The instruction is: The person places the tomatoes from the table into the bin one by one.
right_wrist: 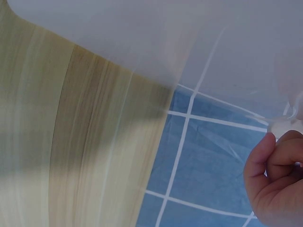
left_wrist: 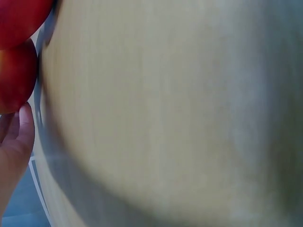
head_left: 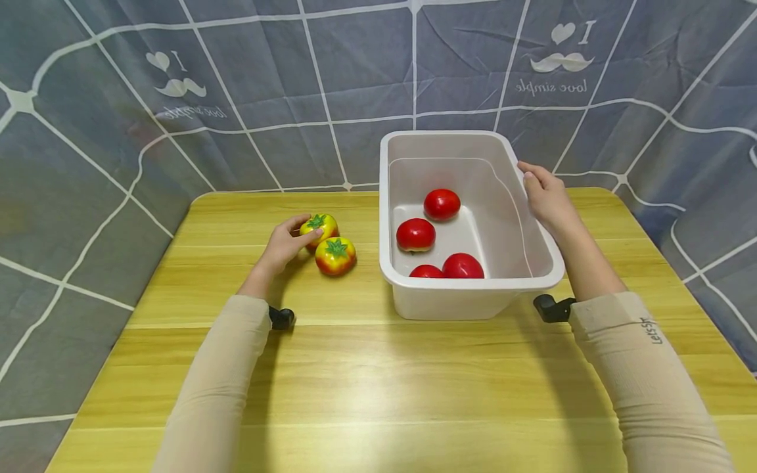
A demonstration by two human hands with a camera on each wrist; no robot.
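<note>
Head view: we see the left hand (head_left: 280, 248) pinching a yellow-and-red fruit (head_left: 326, 226) on the table (head_left: 355, 381), its fingers and thumb covering part of the skin. Just beside that thumb, on the nearer side, sits a second fruit (head_left: 335, 259) of the same kind; whether the two touch we cannot tell. Our right hand (head_left: 550, 197) grips the side rim of a white bin (head_left: 446, 302), most of its fingers hidden behind the edge. Inside, to that hand's left, lie four red fruits (head_left: 416, 234), the nearest two partly covered by the bin's front wall.

Left wrist view: we find both fruits cut off by the frame, just beyond the left fingertips, which touch the closer one; most of the hand is out of shot.

Right wrist view: we make out curled fingers, cropped at the edge, below the blurry bin wall; their contact with the rim is unclear.
</note>
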